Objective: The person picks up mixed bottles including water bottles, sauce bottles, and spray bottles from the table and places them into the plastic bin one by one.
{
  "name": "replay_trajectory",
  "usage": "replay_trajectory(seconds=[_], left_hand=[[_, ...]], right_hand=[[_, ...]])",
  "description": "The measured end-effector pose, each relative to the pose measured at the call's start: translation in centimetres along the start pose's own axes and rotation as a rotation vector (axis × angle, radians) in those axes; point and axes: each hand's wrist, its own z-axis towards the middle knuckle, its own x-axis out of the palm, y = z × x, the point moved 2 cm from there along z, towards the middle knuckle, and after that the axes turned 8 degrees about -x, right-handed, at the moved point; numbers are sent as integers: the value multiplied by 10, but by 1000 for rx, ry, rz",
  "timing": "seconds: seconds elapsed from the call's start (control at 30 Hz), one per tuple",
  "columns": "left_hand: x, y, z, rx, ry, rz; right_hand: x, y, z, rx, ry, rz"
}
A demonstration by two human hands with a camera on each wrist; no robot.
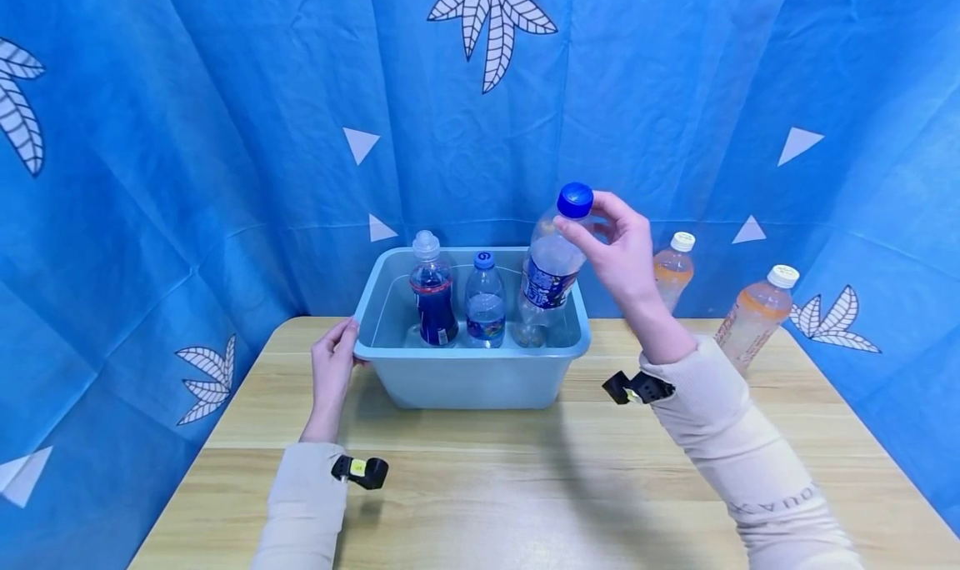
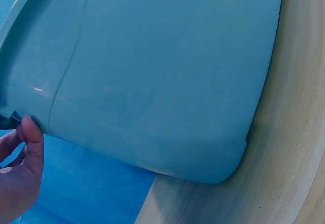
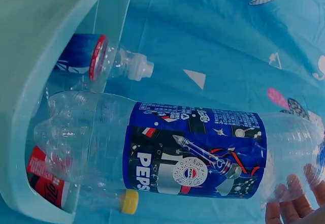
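Note:
My right hand point(image 1: 624, 249) grips a large clear Pepsi bottle point(image 1: 551, 282) near its blue cap. The bottle leans slightly, its lower end inside the light blue plastic bin point(image 1: 468, 382); contact with the floor of the bin cannot be told. In the right wrist view, the fingertips point(image 3: 290, 211) lie against the bottle's shoulder, below the printed label point(image 3: 195, 153). At the bin's left end, my left hand point(image 1: 333, 366) pinches the rim, thumb visible on it in the left wrist view. Inside stand a dark-blue-labelled bottle point(image 1: 435, 303) and a small blue-capped bottle point(image 1: 485, 307).
Two orange-and-clear bottles with white caps, one farther back point(image 1: 673, 270) and one nearer the right edge point(image 1: 757, 316), stand right of the bin, partly behind my right arm. A red label point(image 3: 48, 181) and yellow cap point(image 3: 129, 202) show beyond the Pepsi bottle. Blue curtain point(image 1: 300, 137) surrounds the wooden table point(image 1: 480, 495).

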Motion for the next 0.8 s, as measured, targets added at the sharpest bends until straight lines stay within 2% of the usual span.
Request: replay_trajectory(seconds=[0.1,0.23,0.27,0.47,0.5,0.63,0.67,0.77,0.8], left_hand=[[1,0,0,22,-19,12],[0,-2,-1,20,2,9],[3,-19,-13,11,35,-26],[5,-41,-26,-49,83,-66],[2,-26,-16,-45,61,-35],[2,-16,-11,-5,36,1],[1,-8,-7,7,15,30],[1,-6,-6,24,12,24],[2,-13,-9,12,30,5]], right_hand=[[4,-2,-1,2,13,-1],[11,-5,-3,8,24,8],[12,-6,-4,14,29,9],[22,-1,-8,56,58,2],[24,1,-9,59,61,3],[31,2,-10,66,71,5],[32,-1,-10,67,74,6],[37,-11,-11,75,82,4],[39,-15,-11,78,84,10]])
